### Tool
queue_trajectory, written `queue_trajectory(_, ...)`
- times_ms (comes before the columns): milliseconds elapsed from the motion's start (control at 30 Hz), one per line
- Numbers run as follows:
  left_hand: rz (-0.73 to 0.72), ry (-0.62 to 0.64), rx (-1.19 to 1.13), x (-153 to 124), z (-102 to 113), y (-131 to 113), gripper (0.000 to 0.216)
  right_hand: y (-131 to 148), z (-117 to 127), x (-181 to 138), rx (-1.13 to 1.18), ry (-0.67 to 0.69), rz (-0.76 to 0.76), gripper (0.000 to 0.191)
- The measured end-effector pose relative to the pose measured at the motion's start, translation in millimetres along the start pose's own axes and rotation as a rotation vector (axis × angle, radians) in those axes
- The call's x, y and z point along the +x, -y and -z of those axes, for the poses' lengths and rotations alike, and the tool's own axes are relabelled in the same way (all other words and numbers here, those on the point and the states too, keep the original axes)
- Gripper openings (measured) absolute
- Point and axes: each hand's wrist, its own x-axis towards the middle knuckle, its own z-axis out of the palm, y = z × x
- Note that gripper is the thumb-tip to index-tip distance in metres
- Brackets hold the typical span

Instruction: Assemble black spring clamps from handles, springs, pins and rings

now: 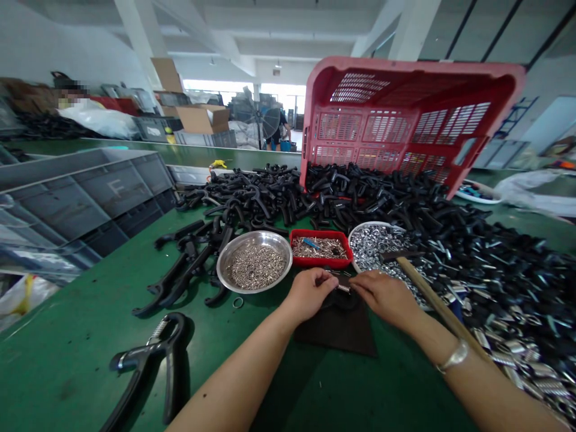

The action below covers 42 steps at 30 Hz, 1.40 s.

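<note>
My left hand [310, 294] is closed, thumb and fingers pinched at the left end of a small metal coil spring [344, 288]. From the other side my right hand [387, 297] brings its closed fingertips to the spring's right end. Under the fingers lies a dark part [339, 301], mostly hidden, on a dark mat [344, 333]. Just beyond my hands stands a red tray [320, 262] of small metal pins, with a steel bowl [224, 268] of tiny metal pieces to its left. A white bowl [352, 228] of shiny metal parts is to its right.
A hammer with a wooden handle [432, 300] lies beside my right forearm. Black handles [256, 195] are heaped behind the bowls, under a tipped red crate [418, 67]. An assembled hand grip [168, 348] lies front left. Loose springs [535, 366] pile up at right; grey crates [94, 192] stand left.
</note>
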Motion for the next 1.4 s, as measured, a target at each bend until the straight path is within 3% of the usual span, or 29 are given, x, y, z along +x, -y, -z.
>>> queue_trajectory(133,0.156,0.089,-0.366,-1,1,-4,0.021,22,-8,4,0.602,-0.252,-0.021,0.018)
queue_trajectory(233,0.283,0.1,-0.499,-1,3,-5,0.032,35,-16,10,0.8,-0.309,-0.045,0.013)
queue_trajectory(333,0.357,0.088,-0.592,0,4,-2,0.039,41,-20,14,0.793,-0.348,-0.041,0.011)
queue_trajectory(567,0.407,0.096,-0.724,1,6,-5,0.039,49,-17,17,0.427,-0.553,0.07,0.014)
queue_trajectory(667,0.317,0.048,-0.557,2,8,-5,0.027,41,-19,13,0.324,-0.514,0.044,0.016)
queue_trajectory(833,0.014,-0.118,-0.01,7,14,4,0.017,25,-32,5,0.019,-0.178,0.026,0.019)
queue_trajectory(1000,-0.062,-0.145,0.452,7,17,10,0.02,30,-41,2,-0.066,-0.188,-0.005,0.02)
queue_trajectory(1400,-0.014,-0.169,0.594,6,15,13,0.017,46,-33,4,-0.35,-0.112,0.031,0.02)
